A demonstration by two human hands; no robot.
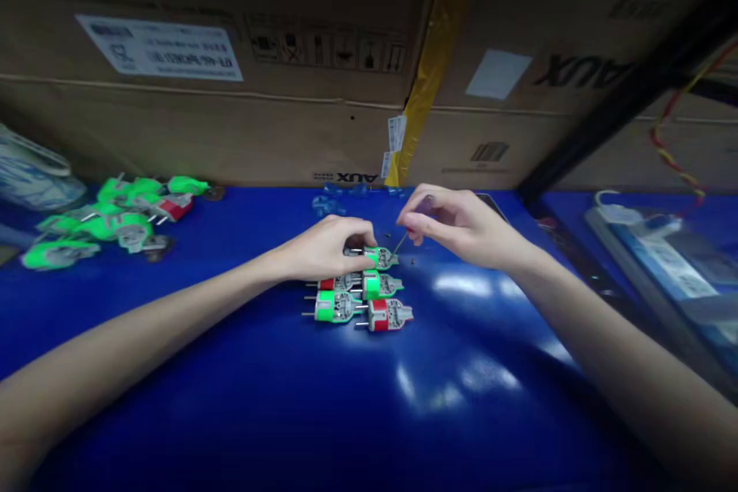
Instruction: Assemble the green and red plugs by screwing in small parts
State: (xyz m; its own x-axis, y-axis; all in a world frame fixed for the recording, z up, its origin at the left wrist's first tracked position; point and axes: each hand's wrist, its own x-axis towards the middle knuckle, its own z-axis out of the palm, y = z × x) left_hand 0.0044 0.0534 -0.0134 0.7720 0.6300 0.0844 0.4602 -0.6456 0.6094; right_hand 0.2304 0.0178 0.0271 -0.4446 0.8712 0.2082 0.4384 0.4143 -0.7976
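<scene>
Two closed grips: left hand (pixel 333 247) on open green plug (pixel 377 257), metal parts (pixel 384 256) inside; right hand (pixel 455 224) on screwdriver (pixel 425 205)

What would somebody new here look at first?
Probably the bright green and red plugs in the middle of the shiny blue table. The left hand holds a green one, while the right hand points a thin tool at it. Next comes the mostly green heap on the left, then the big cardboard boxes behind.
</scene>
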